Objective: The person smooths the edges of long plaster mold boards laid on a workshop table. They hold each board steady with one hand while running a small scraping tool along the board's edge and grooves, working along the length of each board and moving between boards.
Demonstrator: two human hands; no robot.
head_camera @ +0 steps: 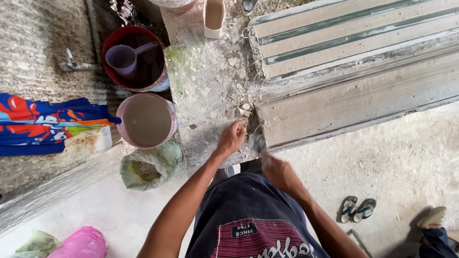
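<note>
My left hand (232, 137) rests with curled fingers on the rough concrete ledge (205, 81), next to small lumps of dried mortar (245, 109). My right hand (279, 173) grips the handle of a small trowel (256, 143), blurred, whose blade lies against the near end of a long grey mould (354, 95) filled with wet cement. The mould runs off to the right in several parallel channels.
A bucket of grey slurry (146, 120) stands left of the ledge, with a red bucket (111, 48) holding a purple scoop (125, 57) behind it. An open sack (148, 168) lies below. Colourful cloth (43, 122) hangs at left. Sandals (356, 209) and another person's foot (432, 219) are at right.
</note>
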